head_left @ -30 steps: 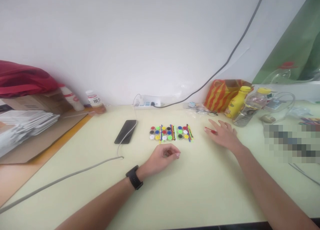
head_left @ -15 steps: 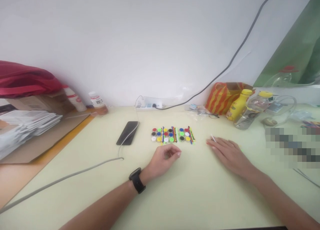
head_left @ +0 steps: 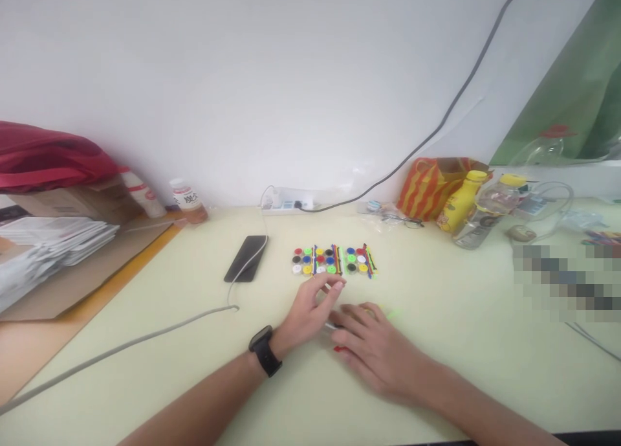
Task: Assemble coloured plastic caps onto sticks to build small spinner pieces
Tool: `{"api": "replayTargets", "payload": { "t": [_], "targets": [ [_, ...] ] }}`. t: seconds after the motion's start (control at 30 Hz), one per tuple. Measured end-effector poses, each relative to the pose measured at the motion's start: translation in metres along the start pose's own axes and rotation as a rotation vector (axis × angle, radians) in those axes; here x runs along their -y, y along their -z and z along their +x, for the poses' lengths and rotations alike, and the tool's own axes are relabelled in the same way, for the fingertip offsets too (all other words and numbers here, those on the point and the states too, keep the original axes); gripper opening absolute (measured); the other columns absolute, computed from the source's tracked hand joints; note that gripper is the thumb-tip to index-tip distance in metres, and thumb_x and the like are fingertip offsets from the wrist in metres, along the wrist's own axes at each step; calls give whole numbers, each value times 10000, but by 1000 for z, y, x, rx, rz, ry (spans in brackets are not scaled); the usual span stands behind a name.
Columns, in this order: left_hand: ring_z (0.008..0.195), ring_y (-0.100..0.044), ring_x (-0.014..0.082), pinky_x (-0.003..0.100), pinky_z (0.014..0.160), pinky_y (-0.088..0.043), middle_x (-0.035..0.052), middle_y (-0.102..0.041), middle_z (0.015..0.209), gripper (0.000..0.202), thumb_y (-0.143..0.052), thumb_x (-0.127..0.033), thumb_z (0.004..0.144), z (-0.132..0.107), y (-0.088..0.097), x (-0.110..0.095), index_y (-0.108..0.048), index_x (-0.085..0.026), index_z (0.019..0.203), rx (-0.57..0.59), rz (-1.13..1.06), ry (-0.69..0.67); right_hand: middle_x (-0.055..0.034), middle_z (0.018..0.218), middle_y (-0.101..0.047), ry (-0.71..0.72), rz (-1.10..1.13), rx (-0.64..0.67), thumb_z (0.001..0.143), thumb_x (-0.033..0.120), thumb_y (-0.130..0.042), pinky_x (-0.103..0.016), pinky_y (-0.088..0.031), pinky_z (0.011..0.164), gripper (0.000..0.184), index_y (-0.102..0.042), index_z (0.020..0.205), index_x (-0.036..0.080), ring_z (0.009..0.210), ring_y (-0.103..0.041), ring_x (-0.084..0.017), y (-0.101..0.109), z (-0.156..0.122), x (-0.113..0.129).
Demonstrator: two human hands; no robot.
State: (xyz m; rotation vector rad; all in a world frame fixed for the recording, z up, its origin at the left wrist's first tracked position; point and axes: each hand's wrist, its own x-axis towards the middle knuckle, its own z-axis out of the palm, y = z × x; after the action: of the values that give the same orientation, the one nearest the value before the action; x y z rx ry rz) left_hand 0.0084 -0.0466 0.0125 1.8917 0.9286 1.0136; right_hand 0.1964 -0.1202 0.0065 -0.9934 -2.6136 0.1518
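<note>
My left hand [head_left: 308, 309], wearing a black watch [head_left: 266, 350], rests on its side with fingers curled and thumb near the forefinger; nothing shows in it. Close by on its right, my right hand [head_left: 373, 345] lies palm down over thin coloured strips. White, red [head_left: 341, 349] and yellow-green [head_left: 395, 313] ends stick out from under it; the rest is hidden. Just beyond my left hand are three groups of small round pots with coloured lids [head_left: 306, 259], set in rows. Bundles of coloured strips [head_left: 371, 261] lie alongside the groups.
A black phone [head_left: 246, 258] with a grey cable [head_left: 194, 314] lies left of the pots. Along the wall are a labelled bottle [head_left: 188, 202], a power strip [head_left: 286, 203], a striped bag [head_left: 424, 187] and a yellow bottle [head_left: 460, 203]. White packets [head_left: 72, 235] are stacked on cardboard at left.
My right hand has swept left and toward me, bringing the coloured strips beside my left hand. My left hand has barely moved, its fingers slightly lifted. The pots stay in place.
</note>
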Motion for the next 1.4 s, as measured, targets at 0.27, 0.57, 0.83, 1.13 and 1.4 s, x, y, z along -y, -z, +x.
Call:
{"api": "replayTargets", "payload": {
  "t": [0.27, 0.57, 0.83, 1.13, 1.4],
  "targets": [
    [1044, -653, 237, 367, 982, -485, 62, -737, 1072, 462, -373, -483, 1074, 1, 7, 2, -734, -199, 1026, -10, -100, 120, -104, 1201, -671, 41, 170, -157, 1019, 345, -506, -518, -348, 1124, 218, -552, 1179, 203, 1201, -565, -272, -2, 24, 3],
    [1119, -644, 250, 369, 1026, -480, 76, -719, 1158, 390, -423, -460, 1065, -2, 5, -13, -709, -209, 1152, 196, -75, 61, -100, 1270, -666, -108, 144, -45, 930, 553, -644, -416, -485, 974, 467, -636, 1296, 264, 1121, -620, -267, 19, -10, -28],
    [1115, -655, 248, 389, 1021, -510, 71, -721, 1172, 371, -432, -462, 1058, -4, 5, -19, -698, -238, 1188, 228, -61, 34, -74, 1050, -709, -176, 36, -122, 1013, 442, -538, -369, -516, 808, 284, -620, 1176, 225, 919, -659, -233, -6, -10, -19],
    [1116, -652, 250, 366, 1022, -470, 58, -734, 1150, 351, -431, -416, 1068, -4, 5, -10, -725, -229, 1101, 83, -20, 0, -90, 1139, -682, -207, 12, -412, 961, 316, -589, -421, -467, 973, 178, -641, 1103, 222, 1101, -604, -276, 59, 56, -103],
    [1058, -655, 235, 355, 974, -471, 61, -726, 1082, 334, -441, -403, 1068, -3, 6, -4, -715, -217, 1028, -77, 2, -30, -124, 1429, -534, -432, 135, -507, 833, 336, -740, -507, -339, 1147, 192, -773, 975, 212, 1369, -395, -332, 96, 156, -234]
  ]
}}
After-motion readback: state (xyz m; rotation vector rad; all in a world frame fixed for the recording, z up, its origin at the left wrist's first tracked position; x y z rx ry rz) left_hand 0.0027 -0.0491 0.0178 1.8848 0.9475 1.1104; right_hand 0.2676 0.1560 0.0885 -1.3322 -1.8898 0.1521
